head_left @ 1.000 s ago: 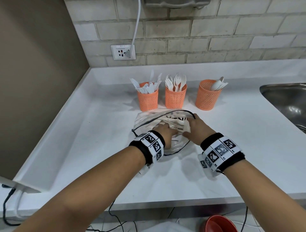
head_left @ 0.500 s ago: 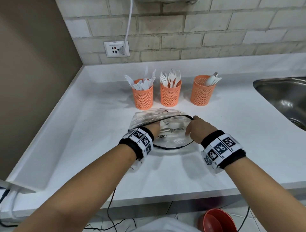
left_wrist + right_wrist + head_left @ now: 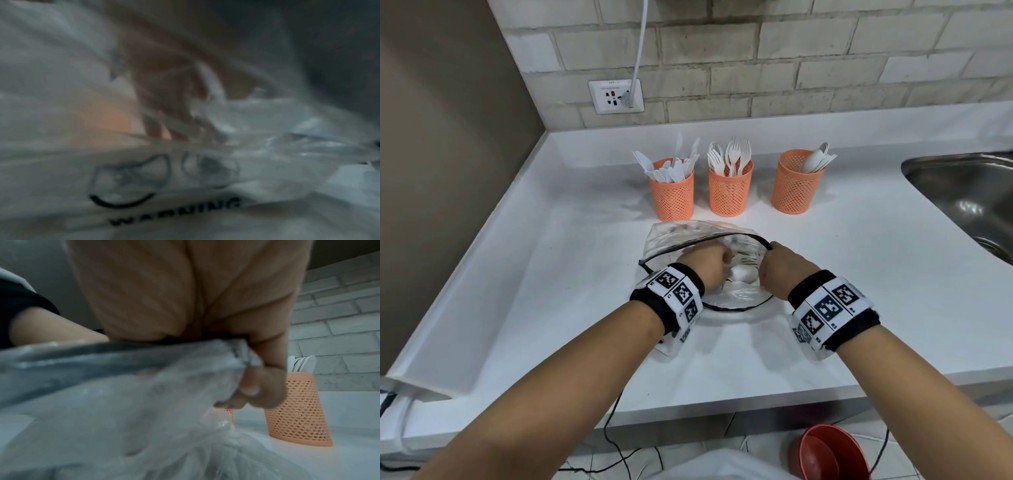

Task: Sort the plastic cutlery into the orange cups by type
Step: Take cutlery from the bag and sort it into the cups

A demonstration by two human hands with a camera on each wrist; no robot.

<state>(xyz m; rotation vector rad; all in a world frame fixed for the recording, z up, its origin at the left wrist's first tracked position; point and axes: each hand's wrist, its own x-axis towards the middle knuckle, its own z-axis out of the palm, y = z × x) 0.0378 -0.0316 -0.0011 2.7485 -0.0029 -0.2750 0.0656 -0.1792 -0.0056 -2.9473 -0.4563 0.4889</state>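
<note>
Reaching Into a Clear Bag While Three Cups Stand Sorted

Pinching the black-edged rim of a clear plastic bag (image 3: 681, 236), the right hand (image 3: 782, 269) has its fingers (image 3: 259, 386) curled round the plastic, lifting that side so the mouth gapes. The left hand (image 3: 705, 270) is sunk inside the opening; the left wrist view, badly blurred, shows its fingers (image 3: 164, 100) pointing down among white plastic cutlery (image 3: 744, 272), but whether they have closed on a piece cannot be told. The bag lies on the white counter (image 3: 551, 291), at the centre of the head view, with "WARNING" printed on its film.

At 12 o'clock from the bag three orange mesh cups stand in a row. The left cup (image 3: 672, 198) holds knives (image 3: 671, 169), the middle cup (image 3: 729, 195) holds forks (image 3: 729, 156), and the right cup (image 3: 796, 192), set a little apart, holds spoons (image 3: 816, 159).

At 3 o'clock a steel sink (image 3: 969, 192) is set into the counter. At 11 o'clock a wall socket (image 3: 615, 96) carries a white cable. At 5 o'clock, below the counter edge, sits a red bowl (image 3: 828, 455).
</note>
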